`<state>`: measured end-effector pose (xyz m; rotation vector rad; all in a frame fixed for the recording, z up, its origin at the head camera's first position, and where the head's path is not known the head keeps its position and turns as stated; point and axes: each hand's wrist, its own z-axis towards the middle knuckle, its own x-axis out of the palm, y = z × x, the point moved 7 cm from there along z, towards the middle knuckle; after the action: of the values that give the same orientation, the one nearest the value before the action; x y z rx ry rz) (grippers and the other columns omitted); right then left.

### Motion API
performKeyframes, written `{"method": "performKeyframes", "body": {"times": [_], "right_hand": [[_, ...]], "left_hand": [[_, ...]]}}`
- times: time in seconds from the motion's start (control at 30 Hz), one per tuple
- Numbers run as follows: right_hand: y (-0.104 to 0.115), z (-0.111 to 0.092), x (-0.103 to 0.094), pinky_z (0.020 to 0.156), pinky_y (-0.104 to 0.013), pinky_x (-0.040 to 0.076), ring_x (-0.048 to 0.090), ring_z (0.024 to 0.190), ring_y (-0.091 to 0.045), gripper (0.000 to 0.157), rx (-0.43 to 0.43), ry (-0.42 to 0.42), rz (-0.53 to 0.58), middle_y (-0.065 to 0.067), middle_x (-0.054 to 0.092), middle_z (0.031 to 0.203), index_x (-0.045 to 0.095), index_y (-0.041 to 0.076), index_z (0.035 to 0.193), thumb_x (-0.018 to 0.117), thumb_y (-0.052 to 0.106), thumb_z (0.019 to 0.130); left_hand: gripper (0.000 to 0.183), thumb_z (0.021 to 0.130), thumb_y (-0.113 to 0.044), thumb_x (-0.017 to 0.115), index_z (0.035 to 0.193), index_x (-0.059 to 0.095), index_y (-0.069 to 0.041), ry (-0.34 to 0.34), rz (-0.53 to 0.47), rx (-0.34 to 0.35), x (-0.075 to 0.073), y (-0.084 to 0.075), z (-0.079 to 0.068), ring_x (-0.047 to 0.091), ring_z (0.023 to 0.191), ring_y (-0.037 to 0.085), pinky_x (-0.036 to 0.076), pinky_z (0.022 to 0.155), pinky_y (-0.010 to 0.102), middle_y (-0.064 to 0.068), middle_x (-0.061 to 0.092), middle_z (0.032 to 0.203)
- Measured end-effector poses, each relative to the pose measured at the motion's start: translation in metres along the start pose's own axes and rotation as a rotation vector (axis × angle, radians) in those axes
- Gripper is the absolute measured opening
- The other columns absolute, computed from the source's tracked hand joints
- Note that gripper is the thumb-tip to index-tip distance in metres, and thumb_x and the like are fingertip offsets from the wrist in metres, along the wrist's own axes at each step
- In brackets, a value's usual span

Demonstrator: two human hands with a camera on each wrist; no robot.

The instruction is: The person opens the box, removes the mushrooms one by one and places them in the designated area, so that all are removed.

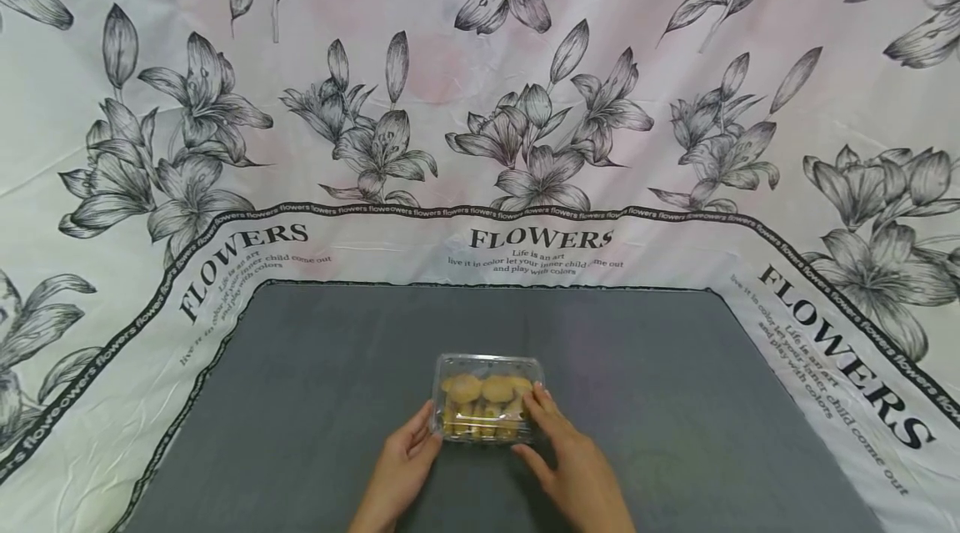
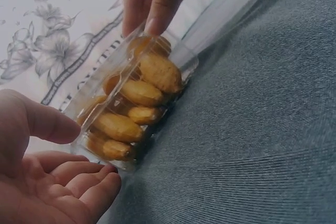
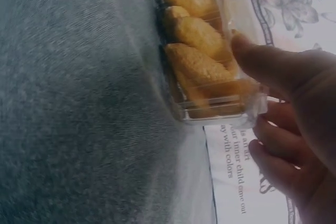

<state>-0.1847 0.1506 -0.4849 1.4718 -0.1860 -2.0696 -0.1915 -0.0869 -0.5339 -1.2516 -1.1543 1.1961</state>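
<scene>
A white cloth (image 1: 442, 74) printed with black-and-grey lilies rises behind and along both sides of a grey tabletop (image 1: 637, 399), its border carrying a dark band (image 1: 480, 210) of small lettering and the word FLOWERS (image 1: 542, 239). The clear plastic clamshell box (image 1: 489, 401) is between the two hands, over the middle of the tabletop toward the person; whether it rests there or is slightly raised I cannot tell. The right hand (image 1: 577, 466) grips its right end, fingers hiding part of that side in the head view, while the right wrist view shows the thumb against one side and the other fingers bent around the corner. The left hand (image 1: 401, 462) touches the opposite end — its palm and loosely extended fingers show only in the left wrist view. Through glossy, reflecting plastic, the box looks closed and well filled with plump, oblong, golden-brown food pieces (image 2: 142, 93) — some stacked on others.
</scene>
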Motion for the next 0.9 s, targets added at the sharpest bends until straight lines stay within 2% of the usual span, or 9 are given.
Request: {"method": "performKeyframes", "body": {"times": [0.2,0.33,0.7,0.9], "right_hand": [[0.0023,0.0038,-0.0024,0.071,-0.046,0.064,0.078,0.097,-0.032,0.067,-0.037,-0.066,-0.055,-0.005,0.060,0.152,0.067,0.015,0.145,0.092,0.031,0.084],[0.0029,0.0071,-0.0022,0.063,-0.044,0.062,0.078,0.089,-0.032,0.066,-0.035,-0.061,-0.071,-0.005,0.061,0.151,0.068,0.015,0.144,0.091,0.033,0.085],[0.0041,0.0074,-0.0012,0.061,-0.041,0.063,0.079,0.087,-0.033,0.066,-0.119,-0.133,-0.087,-0.013,0.066,0.143,0.071,0.010,0.138,0.095,0.029,0.081],[0.0071,0.0089,-0.0025,0.058,-0.040,0.063,0.079,0.085,-0.032,0.063,-0.173,-0.181,-0.105,-0.016,0.068,0.138,0.074,0.008,0.134,0.097,0.027,0.079]], "left_hand": [[0.057,0.105,-0.008,0.064,0.152,0.043,0.016,-0.017,0.003,-0.004,0.0007,-0.0005,0.0018,0.053,0.139,0.045,0.052,0.109,0.033,0.032,0.045,0.156],[0.058,0.105,-0.008,0.064,0.152,0.042,0.017,-0.023,-0.006,-0.005,0.0011,0.0013,0.0025,0.054,0.138,0.045,0.052,0.109,0.035,0.034,0.045,0.154],[0.057,0.106,-0.009,0.064,0.152,0.042,0.018,-0.014,0.010,0.011,0.0009,0.0031,0.0060,0.053,0.138,0.046,0.053,0.108,0.039,0.038,0.047,0.150],[0.057,0.107,-0.011,0.064,0.152,0.043,0.017,-0.002,0.042,0.014,-0.0002,0.0028,0.0059,0.053,0.138,0.046,0.055,0.106,0.036,0.036,0.046,0.152]]}}
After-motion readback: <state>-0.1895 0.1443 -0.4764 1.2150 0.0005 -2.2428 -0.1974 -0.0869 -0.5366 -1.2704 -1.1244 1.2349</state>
